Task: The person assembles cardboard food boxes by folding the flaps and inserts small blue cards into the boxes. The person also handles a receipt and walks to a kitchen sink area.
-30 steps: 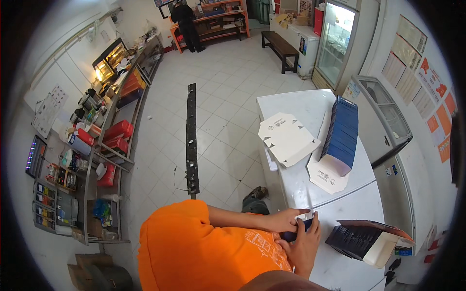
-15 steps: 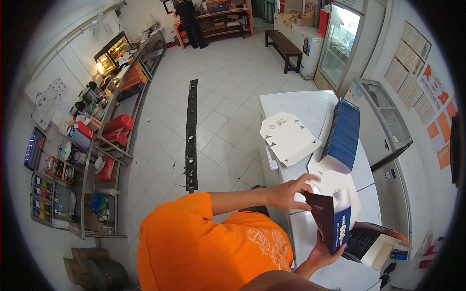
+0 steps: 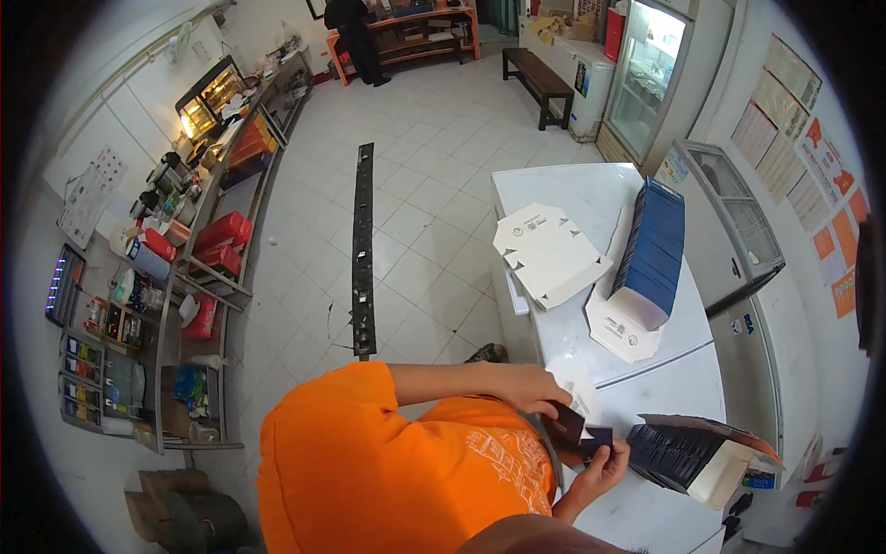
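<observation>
Both of my hands hold a cardboard carton (image 3: 565,425), dark maroon and blue outside and white inside, close to my body at the near edge of the white table. My left hand (image 3: 532,386) grips its upper left edge, the fingers closed over the dark panel. My right hand (image 3: 602,471) pinches a small dark blue flap at its right side. Part of the carton is hidden by my left hand. Right of my right hand lies a row of packed black cartons (image 3: 678,452) in an opened box.
On the white table (image 3: 591,189), farther off, lie flat white carton blanks (image 3: 554,254) and a long stack of blue cartons (image 3: 653,245). A chest freezer (image 3: 724,226) stands to the right. Crowded shelves (image 3: 217,249) line the left wall. Another person (image 3: 355,42) stands far back.
The carton has moved left and closer to my body and is tilted, its blue printed side turned out of sight. My left hand came down and closed on it; my right hand shifted left to a flap.
</observation>
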Tool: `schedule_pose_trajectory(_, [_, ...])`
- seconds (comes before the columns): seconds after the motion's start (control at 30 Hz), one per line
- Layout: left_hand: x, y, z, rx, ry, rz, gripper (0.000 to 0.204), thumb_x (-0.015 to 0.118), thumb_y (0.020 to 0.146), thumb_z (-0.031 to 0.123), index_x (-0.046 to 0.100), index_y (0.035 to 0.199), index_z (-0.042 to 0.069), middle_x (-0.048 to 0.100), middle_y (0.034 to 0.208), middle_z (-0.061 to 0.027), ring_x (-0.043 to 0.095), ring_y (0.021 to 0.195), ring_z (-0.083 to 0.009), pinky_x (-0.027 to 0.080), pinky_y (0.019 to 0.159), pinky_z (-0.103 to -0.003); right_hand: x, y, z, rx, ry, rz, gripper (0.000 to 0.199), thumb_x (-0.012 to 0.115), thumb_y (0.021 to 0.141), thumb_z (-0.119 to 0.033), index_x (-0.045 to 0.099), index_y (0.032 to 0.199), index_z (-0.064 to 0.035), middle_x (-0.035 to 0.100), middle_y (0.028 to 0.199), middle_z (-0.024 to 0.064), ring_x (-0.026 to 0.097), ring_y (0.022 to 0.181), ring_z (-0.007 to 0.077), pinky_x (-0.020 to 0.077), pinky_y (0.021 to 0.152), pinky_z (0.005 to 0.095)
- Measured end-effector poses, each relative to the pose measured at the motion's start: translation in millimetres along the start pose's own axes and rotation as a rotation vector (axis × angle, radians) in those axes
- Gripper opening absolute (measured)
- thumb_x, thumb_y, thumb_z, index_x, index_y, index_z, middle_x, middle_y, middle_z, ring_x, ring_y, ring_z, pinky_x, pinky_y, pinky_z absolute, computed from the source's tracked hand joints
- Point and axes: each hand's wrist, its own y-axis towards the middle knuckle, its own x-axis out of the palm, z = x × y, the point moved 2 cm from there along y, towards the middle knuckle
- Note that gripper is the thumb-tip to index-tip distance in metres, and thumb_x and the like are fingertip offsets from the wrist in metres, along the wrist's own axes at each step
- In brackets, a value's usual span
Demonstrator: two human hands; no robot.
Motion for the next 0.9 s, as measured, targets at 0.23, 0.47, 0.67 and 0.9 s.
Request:
schedule_pose_trajectory(0.23, [22.3, 6.4, -12.7, 0.101, -0.392, -0.325, 0.021, 0.06, 0.097, 0.019, 0.061, 0.1, -0.002, 0.068, 0.086, -0.0124, 0.06, 0.079, -0.0174, 0.048, 0.073, -0.037, 21.9, 1.2, -45.2, -0.645, -0.314, -0.245, 0.02, 0.053, 0.096, -0.019, 0.053, 0.083, -0.0046, 0.051, 0.081, 0.0107, 0.048, 0.084, 0.029, 0.0369, 0.095, 0.0462])
schedule_pose_trajectory(0.47, [49.9, 3.9, -27.6, -0.112, -0.785, -0.272, 0.024, 0.066, 0.095, 0.019, 0.069, 0.108, -0.001, 0.068, 0.088, 0.0005, 0.063, 0.081, -0.01, 0.054, 0.072, -0.027, 39.1, 8.7, -42.6, -0.567, -0.675, -0.654, 0.016, 0.062, 0.09, -0.011, 0.059, 0.101, -0.0003, 0.058, 0.101, 0.0158, 0.056, 0.093, 0.0345, 0.0434, 0.088, 0.0421])
schedule_pose_trajectory(0.67, [53.5, -18.9, -26.2, -0.116, -0.992, -0.211, 0.03, 0.064, 0.1, 0.023, 0.069, 0.111, -0.005, 0.07, 0.092, -0.0016, 0.06, 0.087, -0.0069, 0.048, 0.081, -0.026, 52.2, 4.6, -39.7, -0.352, -0.484, -0.365, 0.016, 0.06, 0.096, -0.012, 0.06, 0.103, 0.0023, 0.062, 0.098, 0.0147, 0.059, 0.092, 0.0271, 0.047, 0.085, 0.0368])
schedule_pose_trajectory(0.9, [53.0, -113.4, -38.4, -0.253, -1.029, -0.061, 0.033, 0.065, 0.1, 0.025, 0.068, 0.111, -0.006, 0.072, 0.095, -0.0018, 0.062, 0.09, -0.0067, 0.049, 0.081, -0.026, 112.8, 0.3, -25.0, -0.283, -0.523, -0.973, 0.014, 0.06, 0.094, -0.011, 0.064, 0.101, -0.0002, 0.063, 0.094, 0.0168, 0.061, 0.09, 0.0353, 0.0481, 0.081, 0.0414])
